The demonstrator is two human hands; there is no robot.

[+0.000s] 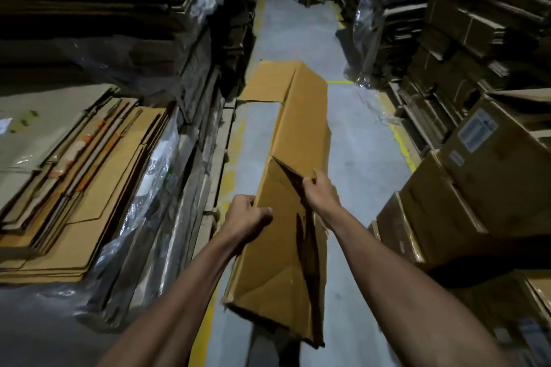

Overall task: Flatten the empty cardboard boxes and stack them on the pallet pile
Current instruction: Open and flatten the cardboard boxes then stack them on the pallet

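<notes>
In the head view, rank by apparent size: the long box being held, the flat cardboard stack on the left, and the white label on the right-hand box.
1. Flat cardboard stack and long box: look similar, and nearness skews it, so unranked.
2. White label: clearly smallest.

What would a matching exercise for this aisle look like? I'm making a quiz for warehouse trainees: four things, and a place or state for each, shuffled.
Things
1. long cardboard box
2. flattened cardboard stack
3. labelled box
4. left hand

Places or states
A. at the right of the aisle
B. held in both hands over the aisle floor
C. gripping the box's left edge
D. lying flat at the left of the aisle

Pairs: 1-B, 2-D, 3-A, 4-C
</notes>
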